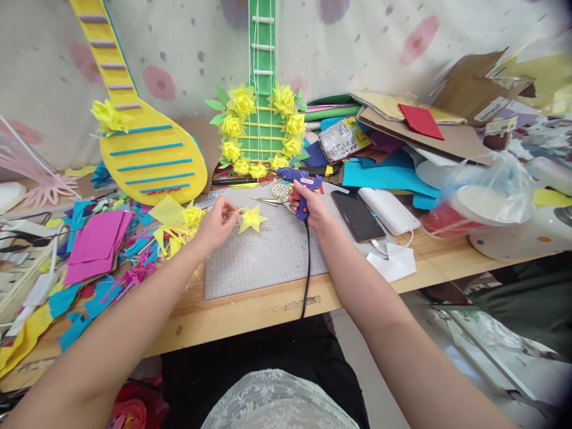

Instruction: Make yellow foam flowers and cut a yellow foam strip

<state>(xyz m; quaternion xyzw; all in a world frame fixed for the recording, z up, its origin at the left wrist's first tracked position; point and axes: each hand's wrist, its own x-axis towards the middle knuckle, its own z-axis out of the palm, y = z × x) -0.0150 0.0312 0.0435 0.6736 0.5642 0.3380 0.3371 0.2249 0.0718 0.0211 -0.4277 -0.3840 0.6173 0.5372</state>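
My right hand (308, 202) is wrapped round the handle of a blue-purple hot glue gun (292, 174), whose nozzle points left toward the paper flowers. A black cord runs down from its handle. Left of it, my left hand (218, 223) is closed in a pinch on what looks like a thin stick (235, 211). Right beside those fingertips is a yellow star-shaped paper flower (252, 220), over the grey cutting mat (268, 268); whether the stick touches it I cannot tell. Scissors (268, 201) and a roll of tape (280, 190) lie behind the flower.
A green paper guitar (263, 125) ringed with yellow flowers and a yellow one (154, 158) lean at the back. Paper scraps and magenta sheets (96, 244) cover the left. A phone (357, 214), white power bank (388, 210) and bagged cup (465, 208) stand right.
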